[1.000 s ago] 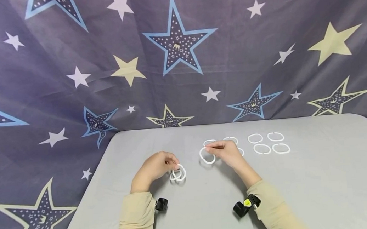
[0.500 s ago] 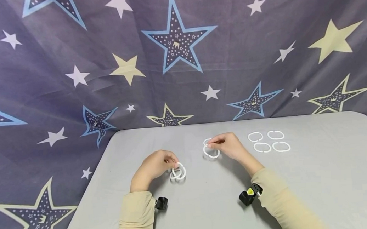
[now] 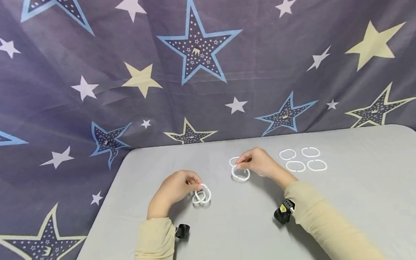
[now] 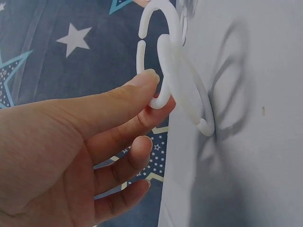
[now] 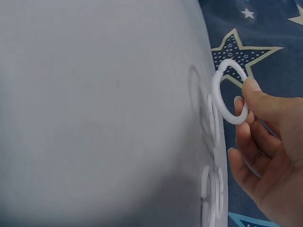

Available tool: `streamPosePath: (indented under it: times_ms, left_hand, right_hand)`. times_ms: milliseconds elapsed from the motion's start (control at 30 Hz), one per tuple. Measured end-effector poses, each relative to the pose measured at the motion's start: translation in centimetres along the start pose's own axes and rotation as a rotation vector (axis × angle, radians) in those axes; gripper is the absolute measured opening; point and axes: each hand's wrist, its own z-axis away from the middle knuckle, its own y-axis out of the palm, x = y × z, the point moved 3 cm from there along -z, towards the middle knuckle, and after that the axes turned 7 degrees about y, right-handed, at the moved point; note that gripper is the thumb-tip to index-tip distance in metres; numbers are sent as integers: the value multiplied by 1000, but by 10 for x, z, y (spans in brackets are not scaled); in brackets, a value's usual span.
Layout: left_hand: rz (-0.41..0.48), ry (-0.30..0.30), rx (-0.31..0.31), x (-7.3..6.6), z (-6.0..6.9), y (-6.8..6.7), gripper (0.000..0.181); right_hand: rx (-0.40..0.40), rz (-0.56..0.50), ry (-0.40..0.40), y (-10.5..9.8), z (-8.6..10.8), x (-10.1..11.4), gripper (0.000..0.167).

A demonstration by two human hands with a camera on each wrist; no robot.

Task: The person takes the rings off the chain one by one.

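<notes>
My left hand (image 3: 177, 188) pinches an oval white plastic ring (image 4: 140, 59) between thumb and index finger. That ring has a small split in its side, and a second white ring (image 4: 176, 92) hangs linked through it, close above the tabletop. My right hand (image 3: 259, 162) pinches a single white split ring (image 5: 216, 92) by its edge, raised off the table. Behind this ring in the head view lies another white ring (image 3: 232, 160), partly covered by the right hand. The right wrist view shows more rings (image 5: 204, 184) lying below that hand.
Several white rings (image 3: 295, 166) lie in two rows on the table, right of my right hand. The table (image 3: 215, 234) has a light grey cover. Beyond it hangs a dark star-patterned cloth (image 3: 248, 83). A black wrist camera sits on each wrist.
My right hand, holding its ring, has moved slightly right and farther toward the back of the table, mostly in the first half second. My left hand stays in place with its linked rings.
</notes>
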Motion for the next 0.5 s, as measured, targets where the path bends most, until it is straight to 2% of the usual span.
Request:
streamPosePath:
  times_ms: [167,300,500]
  left_hand:
    - [3,16,-2,-1,0,-1,8]
    - [3,1,-5,0,1,-2,5]
    - [9,-7,-6,1,2,-4,6]
  right_hand:
    - [53,72,-48,0,-5,-1,8]
    - [91,97,-77,0,-8,-2,7]
    - [104,123,-61,2,-10,-5,6]
